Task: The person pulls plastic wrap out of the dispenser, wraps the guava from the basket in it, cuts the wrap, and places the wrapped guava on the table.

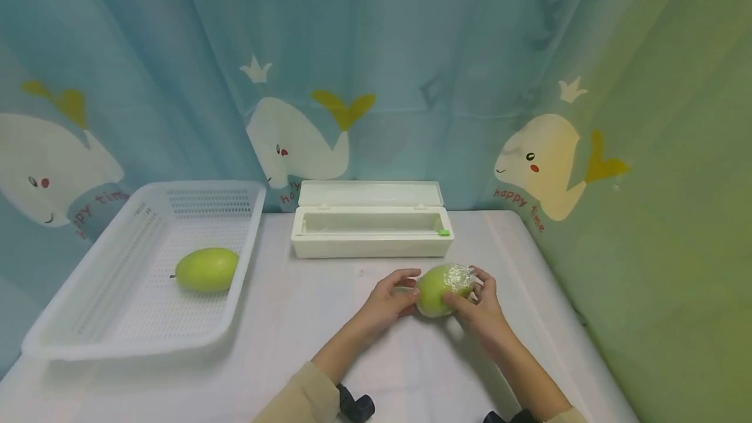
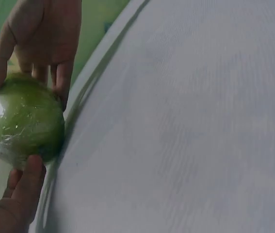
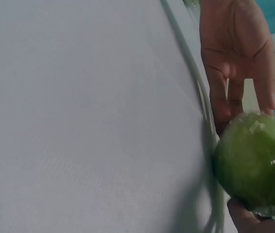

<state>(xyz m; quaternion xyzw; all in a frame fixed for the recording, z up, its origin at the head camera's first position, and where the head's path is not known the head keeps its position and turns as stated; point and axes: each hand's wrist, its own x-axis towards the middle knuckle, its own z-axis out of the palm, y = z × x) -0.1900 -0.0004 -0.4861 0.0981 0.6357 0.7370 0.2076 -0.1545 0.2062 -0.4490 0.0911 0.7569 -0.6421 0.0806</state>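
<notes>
A green mango (image 1: 433, 292) in clear, shiny plastic wrap is held in the air above the white table, between both hands. My right hand (image 1: 483, 314) grips its right end, thumb across the front and fingers behind. At the opposite end, my left hand (image 1: 388, 300) holds it with thumb and fingertips. In the left wrist view the wrapped mango (image 2: 25, 121) has glossy, wrinkled film over it. The right wrist view cuts the mango (image 3: 253, 162) off at the frame's edge and shows little of the right hand.
Behind the hands stands a white cling film dispenser (image 1: 370, 248), lid raised, with a green slider (image 1: 444, 232) on its edge. At left, a white plastic basket (image 1: 141, 348) holds another green mango (image 1: 207, 270). A whale-print curtain (image 1: 411, 31) hangs behind and beside the table (image 1: 317, 318).
</notes>
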